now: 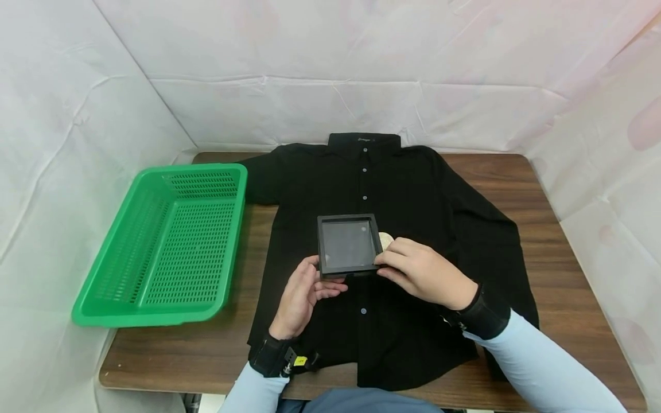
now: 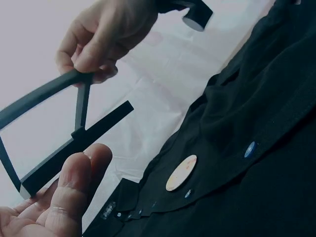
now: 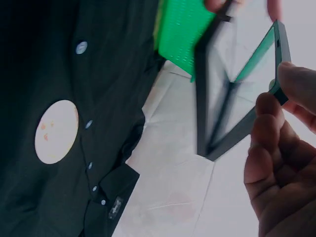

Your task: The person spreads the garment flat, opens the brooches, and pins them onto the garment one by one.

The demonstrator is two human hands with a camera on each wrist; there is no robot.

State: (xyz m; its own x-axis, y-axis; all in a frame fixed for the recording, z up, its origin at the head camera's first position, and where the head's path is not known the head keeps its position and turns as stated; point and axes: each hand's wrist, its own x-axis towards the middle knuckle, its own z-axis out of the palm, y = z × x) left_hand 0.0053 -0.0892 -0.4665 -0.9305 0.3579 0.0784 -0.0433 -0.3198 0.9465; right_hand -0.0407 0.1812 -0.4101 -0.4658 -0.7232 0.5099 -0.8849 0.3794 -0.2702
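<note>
Both your left hand (image 1: 303, 292) and right hand (image 1: 419, 271) grip the frame (image 1: 348, 245); a slipping pinch could drop it onto the disc (image 1: 384, 240).

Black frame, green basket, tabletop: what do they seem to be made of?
Black frame: probably matte plastic; smooth, evenly coloured. Its clear pane is see-through with a greyish haze: perhaps plastic film or glass. Green basket: likely moulded plastic with a slight sheen, given the uniform colour and regular slots. Tabletop: brown, streaked with wood grain; perhaps real wood or printed laminate.
</note>
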